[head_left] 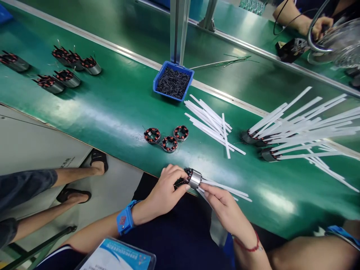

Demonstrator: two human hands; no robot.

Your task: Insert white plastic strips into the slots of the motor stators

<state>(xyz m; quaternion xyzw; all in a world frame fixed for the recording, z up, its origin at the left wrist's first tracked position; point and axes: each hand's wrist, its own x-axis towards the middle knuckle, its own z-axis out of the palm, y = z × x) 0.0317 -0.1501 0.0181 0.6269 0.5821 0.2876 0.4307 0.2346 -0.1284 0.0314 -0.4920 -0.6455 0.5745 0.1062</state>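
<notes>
Close to the table's front edge, my left hand (168,187) grips a motor stator (195,179), a silver ring with dark ends, lying on its side. Several white strips (230,189) stick out of its right end. My right hand (222,208) pinches one of these strips where it meets the stator; my fingers hide part of it. Just beyond my hands sit three stators (170,144) with orange copper windings, facing up. Loose white strips (209,122) lie in a pile behind and to the right of them.
A blue bin (155,83) of small black tubes stands by a metal post (178,33). Stators bristling with white strips (270,154) are at right, more stators (67,78) at far left. A co-worker's hand (322,28) is across the table; another person's legs (75,176) are at left.
</notes>
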